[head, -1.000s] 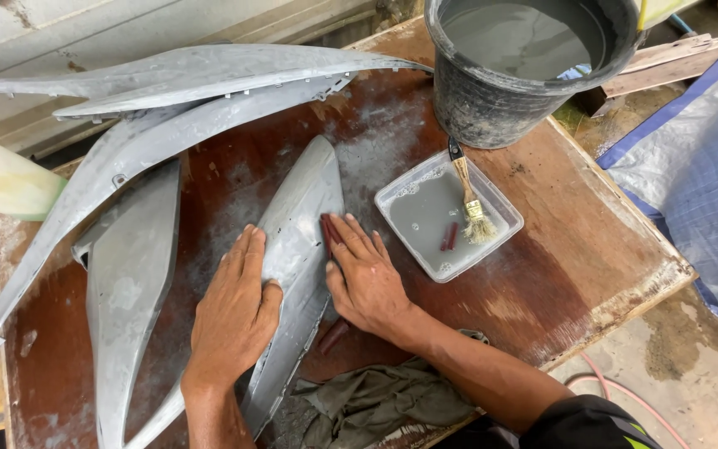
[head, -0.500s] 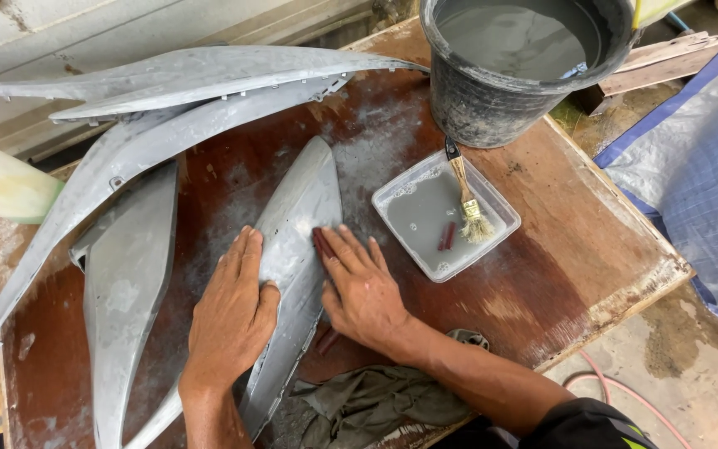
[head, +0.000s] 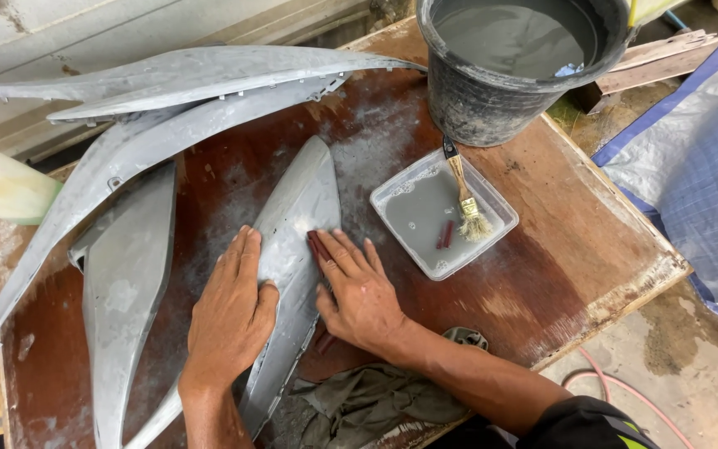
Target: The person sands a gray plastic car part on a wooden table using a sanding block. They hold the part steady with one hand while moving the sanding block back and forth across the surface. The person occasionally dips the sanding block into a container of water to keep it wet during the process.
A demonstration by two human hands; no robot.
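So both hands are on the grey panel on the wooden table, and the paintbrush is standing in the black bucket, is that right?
Not quite. The head view shows the paintbrush lying in the shallow clear tray beside the black bucket, not standing in the bucket. The rest holds: the left hand and right hand both rest on the grey panel on the wooden table.

We see a long grey tapered panel (head: 292,249) lying flat, its tip pointing to 1 o'clock, with dark red sandpaper (head: 319,247) on its right edge.
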